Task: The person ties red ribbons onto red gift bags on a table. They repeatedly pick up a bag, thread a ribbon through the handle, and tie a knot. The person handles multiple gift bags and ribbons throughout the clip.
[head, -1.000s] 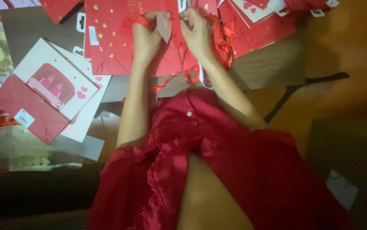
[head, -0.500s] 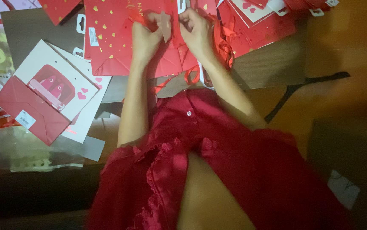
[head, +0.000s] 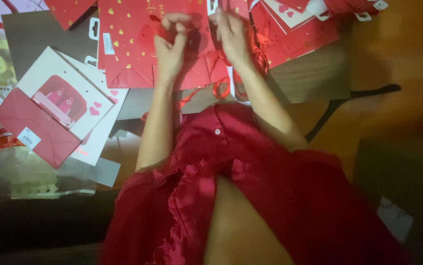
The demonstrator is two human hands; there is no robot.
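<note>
The red gift bag (head: 133, 44) runs off the top edge. The left hand (head: 171, 46) and right hand (head: 231, 32) are motion-blurred; their grip is unclear.

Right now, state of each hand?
Left hand: closed, pinching red ribbon over the red gift bag.
Right hand: cannot tell, blurred.

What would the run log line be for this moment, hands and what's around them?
left hand: pinching red ribbon | right hand: on red gift bag | beside: flat white-and-red bag
</note>
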